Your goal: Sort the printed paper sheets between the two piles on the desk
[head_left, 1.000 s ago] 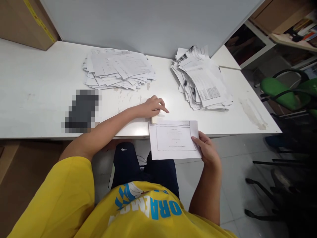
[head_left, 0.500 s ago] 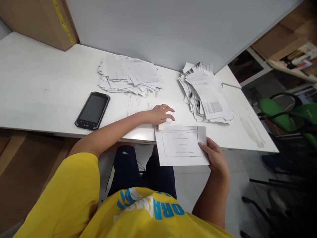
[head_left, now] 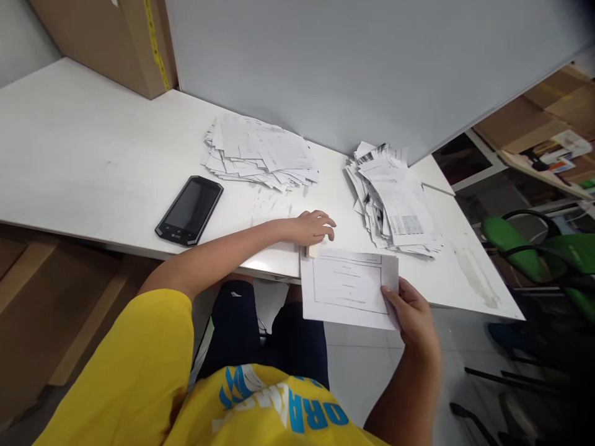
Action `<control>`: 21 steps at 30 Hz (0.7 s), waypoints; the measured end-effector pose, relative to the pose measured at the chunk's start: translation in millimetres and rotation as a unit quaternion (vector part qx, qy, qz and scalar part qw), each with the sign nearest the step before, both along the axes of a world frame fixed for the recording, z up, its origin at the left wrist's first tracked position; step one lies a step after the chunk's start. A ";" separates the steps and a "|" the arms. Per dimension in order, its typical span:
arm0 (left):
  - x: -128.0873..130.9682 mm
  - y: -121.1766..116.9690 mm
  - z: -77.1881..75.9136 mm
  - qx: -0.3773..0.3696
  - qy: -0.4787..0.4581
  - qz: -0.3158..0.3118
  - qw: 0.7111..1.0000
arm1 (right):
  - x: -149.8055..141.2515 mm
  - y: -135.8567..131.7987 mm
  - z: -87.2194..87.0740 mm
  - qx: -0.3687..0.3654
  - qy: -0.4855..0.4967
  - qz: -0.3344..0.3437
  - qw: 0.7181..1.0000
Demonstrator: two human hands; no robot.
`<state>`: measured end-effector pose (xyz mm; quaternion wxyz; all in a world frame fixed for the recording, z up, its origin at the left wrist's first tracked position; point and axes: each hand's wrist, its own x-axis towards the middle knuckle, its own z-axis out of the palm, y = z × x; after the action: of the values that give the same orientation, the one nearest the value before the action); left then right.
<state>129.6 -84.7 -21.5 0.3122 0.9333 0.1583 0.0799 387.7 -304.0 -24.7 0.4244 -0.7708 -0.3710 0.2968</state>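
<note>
My right hand point(head_left: 416, 316) pinches the right edge of a printed white sheet point(head_left: 348, 288), thumb on top and fingers beneath. The sheet's far edge lies over the table's front edge, and its near part juts out above my lap. My left hand point(head_left: 312, 228) is over the table just beyond the sheet's far left corner, its fingers apart and slightly curled. Beneath its palm, at that corner, a small cream-coloured block point(head_left: 312, 251) shows, touching the sheet; most of it is hidden, so I cannot tell its kind.
On the white table point(head_left: 93, 161) are a loose paper pile point(head_left: 263, 152) at the back middle and another paper pile point(head_left: 395, 198) to the right. A black handheld device point(head_left: 189, 210) lies at left. A cardboard box point(head_left: 111, 43) stands behind; a green chair point(head_left: 514, 248) is at right.
The view has shifted, so everything appears slightly lower and mostly further right. My left fingers are a little more curled. My right hand still holds the sheet.
</note>
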 end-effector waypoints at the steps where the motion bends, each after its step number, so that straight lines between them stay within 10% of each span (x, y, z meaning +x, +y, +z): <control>1: -0.2 -0.1 1.2 -0.006 -0.001 0.000 1.000 | 0.7 -1.6 0.4 -0.010 -0.039 -0.002 0.999; 9: -6.1 -5.4 12.8 -0.034 -0.004 0.013 0.999 | 12.1 -13.9 -3.7 0.024 -0.318 -0.120 0.940; 15: -7.6 -4.2 10.1 -0.050 -0.035 0.072 0.995 | 46.8 6.1 -19.7 0.246 -0.176 -0.270 0.914; 21: -27.2 48.0 5.5 0.179 -0.098 0.259 0.944 | 89.1 72.1 -35.2 0.268 -0.081 -0.251 0.927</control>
<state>102.5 -36.7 -15.9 0.1227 0.8880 0.3468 0.2760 476.8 -231.9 -59.9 0.6443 -0.7178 -0.2640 0.0069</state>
